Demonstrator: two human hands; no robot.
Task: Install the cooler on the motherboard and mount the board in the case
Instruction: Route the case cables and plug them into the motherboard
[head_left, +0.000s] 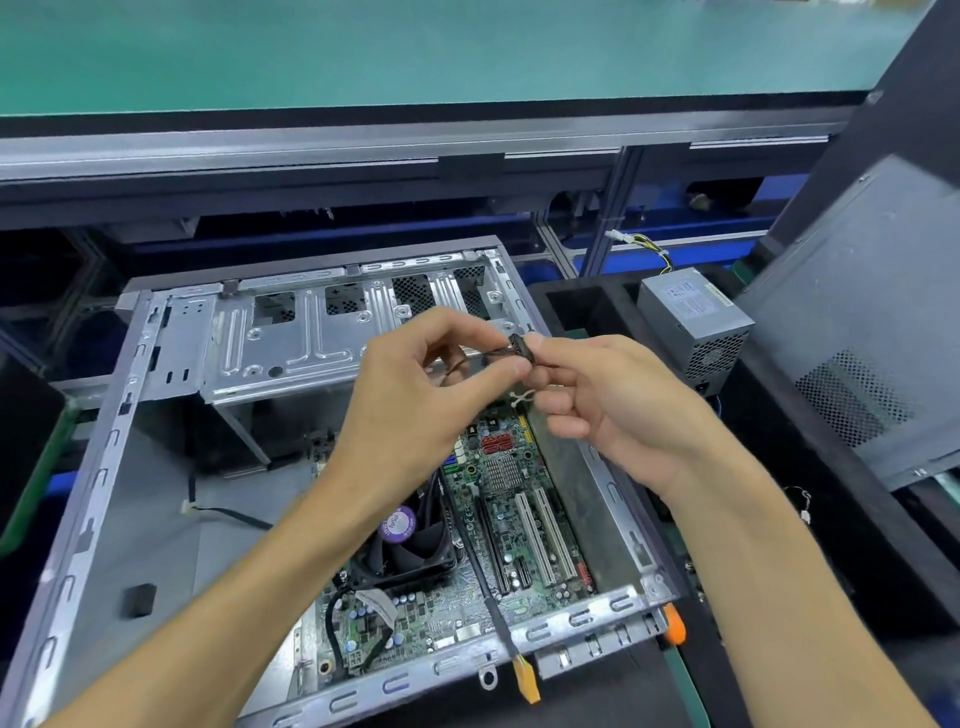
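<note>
Where both hands (415, 395) pinch it, connector (519, 347) half-hidden, wires blurred

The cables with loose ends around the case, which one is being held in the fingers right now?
The dark cable with the small black connector, pinched between left hand and right hand above the motherboard. The white-plug cable lies untouched on the case floor.

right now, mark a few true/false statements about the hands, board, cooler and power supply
1. Both hands pinch a small black connector above the case. True.
2. The motherboard lies outside the case. False: it lies inside it.
3. The cooler fan sits on the motherboard. True.
4. The power supply is mounted in the case. False: it stands outside, to the right.
5. The left hand rests flat on the fan. False: it is raised, fingers on the connector with the right hand.
</note>
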